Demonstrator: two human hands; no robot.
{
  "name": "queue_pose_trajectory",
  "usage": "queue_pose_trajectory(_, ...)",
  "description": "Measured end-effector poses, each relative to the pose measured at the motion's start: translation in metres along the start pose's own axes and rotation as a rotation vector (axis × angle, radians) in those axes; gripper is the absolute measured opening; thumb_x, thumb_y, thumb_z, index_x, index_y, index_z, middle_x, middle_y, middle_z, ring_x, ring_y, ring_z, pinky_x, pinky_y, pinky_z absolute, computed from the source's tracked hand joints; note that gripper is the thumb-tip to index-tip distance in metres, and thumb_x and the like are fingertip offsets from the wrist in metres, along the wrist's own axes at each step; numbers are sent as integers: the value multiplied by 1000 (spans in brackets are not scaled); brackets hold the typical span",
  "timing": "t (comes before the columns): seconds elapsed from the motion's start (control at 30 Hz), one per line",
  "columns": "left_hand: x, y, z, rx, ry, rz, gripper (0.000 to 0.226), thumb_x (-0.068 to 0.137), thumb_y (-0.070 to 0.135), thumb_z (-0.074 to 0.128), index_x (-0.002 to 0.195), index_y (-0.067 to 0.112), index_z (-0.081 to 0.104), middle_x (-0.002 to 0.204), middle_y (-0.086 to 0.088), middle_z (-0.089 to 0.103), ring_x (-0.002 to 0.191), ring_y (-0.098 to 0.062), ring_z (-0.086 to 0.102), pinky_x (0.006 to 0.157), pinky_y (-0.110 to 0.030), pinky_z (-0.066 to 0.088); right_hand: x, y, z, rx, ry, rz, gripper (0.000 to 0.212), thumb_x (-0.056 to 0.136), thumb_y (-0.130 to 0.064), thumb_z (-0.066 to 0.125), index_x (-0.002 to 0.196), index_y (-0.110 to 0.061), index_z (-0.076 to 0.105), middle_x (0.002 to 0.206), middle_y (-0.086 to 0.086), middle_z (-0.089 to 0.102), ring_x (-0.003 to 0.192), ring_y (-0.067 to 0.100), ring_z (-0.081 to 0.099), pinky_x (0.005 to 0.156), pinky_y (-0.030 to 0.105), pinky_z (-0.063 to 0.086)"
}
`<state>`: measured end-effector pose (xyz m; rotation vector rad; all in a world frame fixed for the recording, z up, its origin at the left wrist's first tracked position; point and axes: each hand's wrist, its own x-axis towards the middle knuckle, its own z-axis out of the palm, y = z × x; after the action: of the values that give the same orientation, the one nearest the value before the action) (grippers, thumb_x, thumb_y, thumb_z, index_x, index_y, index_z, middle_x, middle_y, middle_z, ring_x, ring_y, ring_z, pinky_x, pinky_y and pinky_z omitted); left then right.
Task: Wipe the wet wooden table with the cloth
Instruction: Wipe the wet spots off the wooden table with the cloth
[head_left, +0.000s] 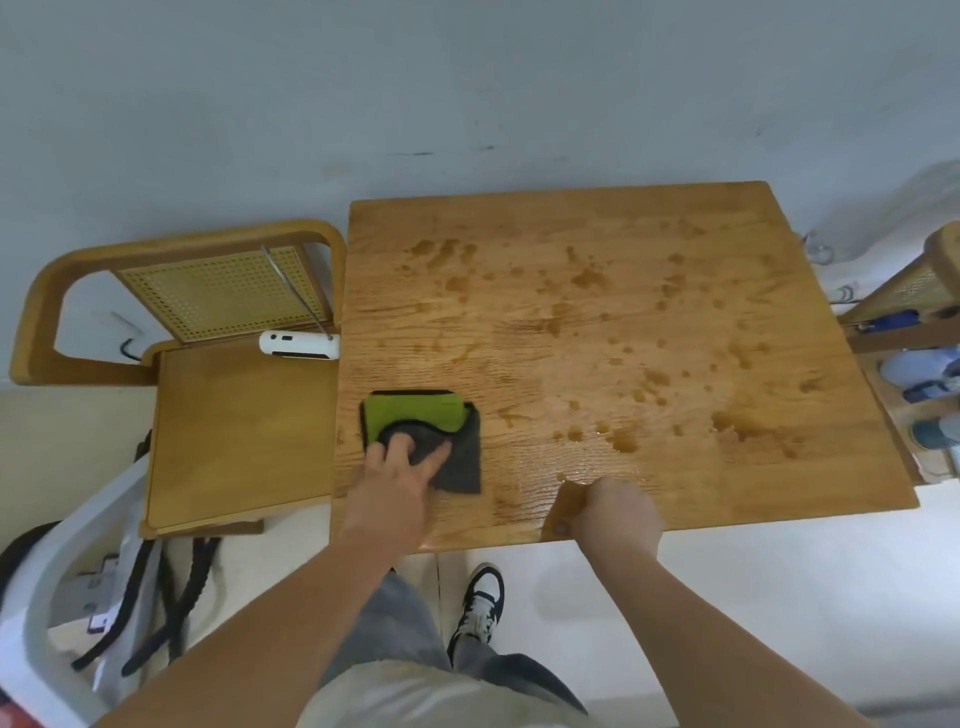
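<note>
One head-worn wide-angle camera looks steeply down from above the person's own forearms. It faces forward over the wooden table (623, 322), whose near edge lies just under the left hand (395, 483) and the right hand (618, 512). Beyond the hands the view reaches the wall; below them, the floor and a shoe (480, 603). Straight edges bow toward the frame borders.

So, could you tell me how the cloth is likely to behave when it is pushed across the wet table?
The cloth looks soft and folded, so it will probably bunch or unfold rather than slide stiffly. With droplets across the table, it should soak up water and drag more. The left hand pressing flat likely keeps it together.
</note>
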<state>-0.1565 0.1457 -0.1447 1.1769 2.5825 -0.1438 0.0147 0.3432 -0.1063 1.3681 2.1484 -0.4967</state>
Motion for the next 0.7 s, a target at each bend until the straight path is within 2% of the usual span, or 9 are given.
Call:
queue_pose_trajectory(0.07, -1, 13, -1, -95, 8, -188, 62, 104, 30, 45, 158, 44, 18, 128, -6, 31, 107, -26, 39, 75, -32, 46, 0, 1, 10, 20, 10, 14, 30, 86, -37, 79, 108, -19, 70, 107, 5, 67, 112, 28, 63, 78, 33, 56)
queue_pose_trajectory(0.1, -7, 27, 2, -152, 5, -216, 62, 104, 30, 45, 159, 40, 17, 126, -7, 30, 105, -27, 39, 74, -31, 47, 0, 2, 16, 16, 11, 19, 36, 88, -37, 77, 117, -18, 68, 124, 12, 64, 121, 31, 59, 83, 34, 56)
queue_pose_trajectory(0.17, -26, 57, 13, -193, -42, -127, 66, 102, 25, 48, 160, 35, 17, 122, -8, 30, 104, -28, 40, 70, -34, 53, -3, 3, 25, -52, 16, 7, 50, 93, -36, 72, 134, -13, 57, 145, 23, 49, 134, 36, 48, 92, 39, 55)
queue_pose_trajectory(0.23, -41, 75, 24, -98, -117, 83, 75, 97, 18, 53, 159, 35, 13, 123, -11, 31, 105, -31, 42, 62, -38, 53, -7, 7, 28, -193, 50, -30, 54, 98, -23, 64, 146, -8, 43, 155, 30, 38, 142, 41, 41, 99, 41, 54)
queue_pose_trajectory(0.33, -19, 56, 13, -31, -65, 276, 67, 97, 25, 54, 156, 38, 24, 120, -9, 40, 105, -30, 45, 64, -39, 48, -6, 13, 31, -344, 72, -92, 59, 100, -19, 58, 151, -1, 34, 156, 34, 35, 140, 44, 45, 100, 41, 55)
queue_pose_trajectory(0.43, 13, 25, -1, 10, 100, 182, 58, 88, 28, 67, 143, 35, 52, 134, -12, 46, 119, -35, 44, 92, -52, 46, -3, 12, 28, -382, 34, -81, 67, 100, -21, 61, 155, 0, 28, 158, 36, 32, 139, 45, 47, 102, 42, 53)
queue_pose_trajectory(0.5, 23, 21, 3, -39, 100, 80, 52, 87, 28, 68, 138, 33, 57, 151, -13, 40, 133, -39, 37, 104, -59, 40, -2, 8, 25, -360, 4, -63, 70, 99, -19, 63, 156, -2, 26, 159, 34, 31, 138, 43, 49, 100, 41, 53)
queue_pose_trajectory(0.6, 10, 48, 14, -90, 79, 94, 50, 86, 34, 70, 135, 34, 58, 153, -13, 43, 129, -41, 38, 96, -60, 45, 4, 4, 15, -225, -46, -24, 61, 94, -31, 71, 146, -10, 46, 152, 23, 44, 128, 35, 58, 91, 37, 55)
queue_pose_trajectory(0.7, -19, 63, 28, -12, 73, 446, 56, 88, 48, 65, 140, 39, 48, 149, -9, 46, 125, -38, 40, 89, -54, 48, 10, 2, 5, -122, -45, 2, 32, 93, -28, 70, 123, -19, 64, 135, 13, 61, 114, 26, 66, 76, 34, 54)
